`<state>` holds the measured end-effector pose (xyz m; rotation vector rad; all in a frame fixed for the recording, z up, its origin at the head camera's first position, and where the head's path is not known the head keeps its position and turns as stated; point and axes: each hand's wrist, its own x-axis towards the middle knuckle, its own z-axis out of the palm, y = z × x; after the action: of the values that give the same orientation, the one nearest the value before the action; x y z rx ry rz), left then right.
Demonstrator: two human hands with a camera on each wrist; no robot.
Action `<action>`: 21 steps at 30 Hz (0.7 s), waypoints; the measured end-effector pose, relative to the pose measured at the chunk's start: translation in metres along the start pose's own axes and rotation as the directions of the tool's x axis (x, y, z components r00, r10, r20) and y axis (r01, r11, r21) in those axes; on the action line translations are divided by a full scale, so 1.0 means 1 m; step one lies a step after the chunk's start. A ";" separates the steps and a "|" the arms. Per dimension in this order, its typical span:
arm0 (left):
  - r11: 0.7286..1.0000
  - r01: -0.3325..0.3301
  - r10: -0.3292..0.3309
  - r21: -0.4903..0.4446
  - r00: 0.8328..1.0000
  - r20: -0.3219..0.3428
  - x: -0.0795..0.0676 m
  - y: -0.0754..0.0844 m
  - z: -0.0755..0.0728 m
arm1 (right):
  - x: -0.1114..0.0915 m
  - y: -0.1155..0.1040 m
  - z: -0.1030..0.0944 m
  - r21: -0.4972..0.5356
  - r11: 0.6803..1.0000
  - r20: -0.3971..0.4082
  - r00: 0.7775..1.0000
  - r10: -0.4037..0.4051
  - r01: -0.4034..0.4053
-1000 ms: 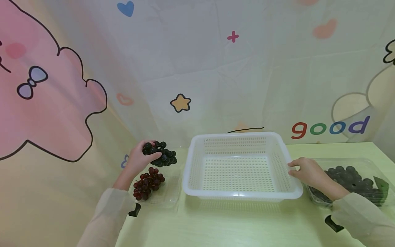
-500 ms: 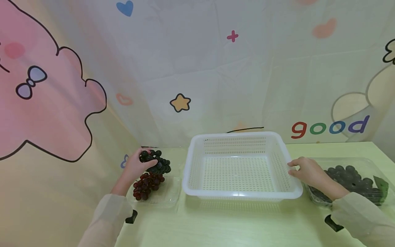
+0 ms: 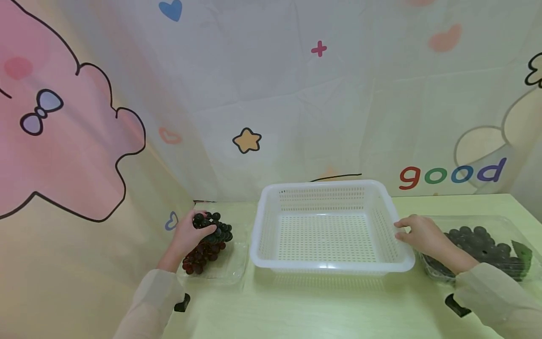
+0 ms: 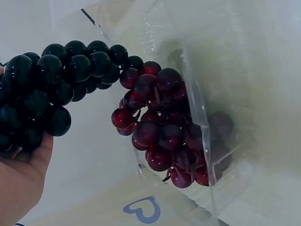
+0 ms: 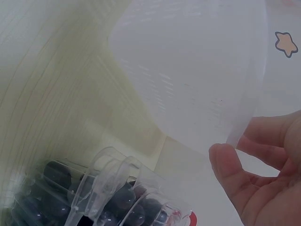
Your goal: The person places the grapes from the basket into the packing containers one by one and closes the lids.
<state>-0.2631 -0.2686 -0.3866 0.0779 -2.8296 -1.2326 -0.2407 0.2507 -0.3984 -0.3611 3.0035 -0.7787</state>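
In the head view my left hand [image 3: 183, 240] grips a bunch of dark grapes [image 3: 220, 231], thumb across its near side. Under it lies a bunch of red grapes [image 3: 199, 260] in a shallow clear plastic container [image 3: 235, 270]. In the left wrist view the tail of the dark bunch [image 4: 77, 68] meets or overlaps the top of the red bunch [image 4: 160, 132]; whether they touch is unclear. My right hand [image 3: 427, 238] pinches the right rim of a white perforated plastic basket [image 3: 326, 267]. The right wrist view shows the thumb [image 5: 225, 162] at the basket's edge.
Right of the basket a clear plastic box [image 3: 504, 221] holds more dark grapes [image 3: 476, 242] and a green leaf [image 3: 522, 256], partly behind my right forearm. A pale table [image 3: 322, 310] carries everything. A printed curtain [image 3: 296, 103] hangs behind.
My left hand has lowered the dark grapes toward the red bunch, shifting slightly left, and they now cover its upper part. My right hand and the basket stay put.
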 end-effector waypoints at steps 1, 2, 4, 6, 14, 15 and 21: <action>1.000 0.003 -0.003 0.002 1.000 -0.004 0.000 0.000 0.001 | 0.000 0.000 -0.001 0.001 1.000 0.001 1.000 0.000 0.000; 1.000 0.000 0.000 0.007 1.000 -0.006 0.001 -0.001 0.002 | 0.000 -0.001 -0.001 0.002 1.000 0.002 1.000 0.000 0.000; 1.000 0.004 -0.004 0.015 1.000 -0.004 0.001 -0.001 0.004 | -0.001 -0.001 -0.001 0.003 1.000 0.002 1.000 0.001 -0.001; 1.000 0.009 -0.009 0.022 1.000 0.001 0.002 0.000 0.007 | -0.001 -0.002 -0.002 0.005 1.000 0.004 1.000 0.002 -0.002; 1.000 -0.009 0.009 0.007 1.000 0.016 0.000 -0.002 0.021 | 0.000 0.000 -0.001 -0.001 1.000 0.005 1.000 0.006 -0.006; 1.000 -0.010 0.010 0.004 1.000 0.018 -0.001 -0.004 0.023 | 0.000 0.001 0.000 -0.002 1.000 0.004 1.000 0.007 -0.007; 1.000 -0.025 0.025 -0.018 1.000 0.019 -0.002 -0.011 0.031 | 0.001 0.001 0.000 -0.003 1.000 0.006 1.000 0.013 -0.013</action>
<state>-0.2627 -0.2532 -0.4164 0.0299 -2.8256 -1.2606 -0.2415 0.2512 -0.3990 -0.3429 2.9988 -0.7706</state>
